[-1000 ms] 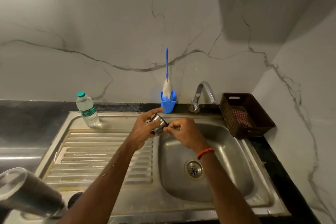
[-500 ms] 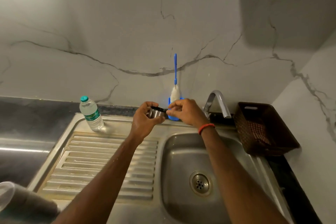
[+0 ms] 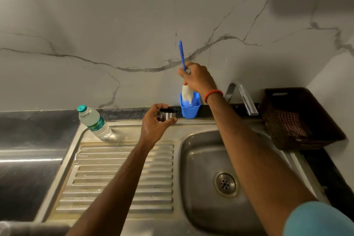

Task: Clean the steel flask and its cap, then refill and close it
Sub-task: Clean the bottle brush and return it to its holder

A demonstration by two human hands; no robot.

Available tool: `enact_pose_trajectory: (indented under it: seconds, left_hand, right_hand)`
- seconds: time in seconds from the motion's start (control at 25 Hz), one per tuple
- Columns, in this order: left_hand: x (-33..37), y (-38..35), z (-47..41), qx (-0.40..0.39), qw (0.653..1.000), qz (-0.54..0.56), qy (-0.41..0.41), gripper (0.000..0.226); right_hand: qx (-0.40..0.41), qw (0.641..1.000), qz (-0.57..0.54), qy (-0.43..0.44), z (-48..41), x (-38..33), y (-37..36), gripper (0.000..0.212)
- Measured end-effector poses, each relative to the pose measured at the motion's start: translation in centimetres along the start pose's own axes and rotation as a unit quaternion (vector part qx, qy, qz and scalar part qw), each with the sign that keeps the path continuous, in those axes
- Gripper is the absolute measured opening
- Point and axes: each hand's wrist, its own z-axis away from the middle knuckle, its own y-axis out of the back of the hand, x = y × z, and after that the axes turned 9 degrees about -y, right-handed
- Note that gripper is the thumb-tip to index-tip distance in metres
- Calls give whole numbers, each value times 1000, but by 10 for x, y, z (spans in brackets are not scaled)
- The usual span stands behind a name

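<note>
The right grip [image 3: 197,78] is curled round the thin blue plastic handle of a bottle brush [image 3: 182,55], just above centre of the frame. The brush's white fluffy bristle head hangs into a blue plastic holder [image 3: 190,110] that stands against the marble-veined wall. The left grip [image 3: 153,124] pinches the steel cap [image 3: 168,114], a short shiny cylinder with a dark rim, between thumb and fingers. It holds the cap just left of the holder, above the back edge of the steel sink [image 3: 201,159].

1 clear plastic water bottle [image 3: 95,123] with a teal lid leans at left centre on the ribbed drainboard [image 3: 118,174]; its green label is too blurred to read. A woven brown basket [image 3: 298,120] sits at right on the dark surface, beside the chrome tap [image 3: 242,97]. A dark rounded shape [image 3: 34,228] at lower left is cut off and too blurred to name.
</note>
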Motion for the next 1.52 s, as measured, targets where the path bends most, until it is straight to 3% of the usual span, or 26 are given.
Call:
enact_pose_trajectory:
  seconds: [0.16,0.32,0.48,0.76,0.96,1.16,1.4,1.52]
  left_hand:
    - [-7,-1,0,0,1000,-2,-9,49]
    - [-9,2,4,-4,1000,3,-9,52]
    - [-6,4,8,-2,1000,9,-6,56]
    - [8,3,35,-20,999,29,-9,66]
    - [9,-1,70,-49,998,-32,-2,82]
    - [20,-12,106,-56,997,-38,-27,69]
    - [27,-21,125,-113,985,-73,-106,71]
    - [23,-31,134,-138,977,-91,-136,73]
  right_hand:
    - [80,996,-23,8,-20,-3,11,31]
    - [25,999,-46,-2,-16,5,12,26]
    - [89,987,-134,25,-6,-18,45,22]
    - [163,960,-193,118,49,-41,97,29]
    - [183,940,-246,147,100,-42,119,35]
    - [171,929,-275,181,151,-38,131,34]
    - [148,944,-277,104,181,-1,114,32]
    - [169,932,-316,53,186,31,112,34]
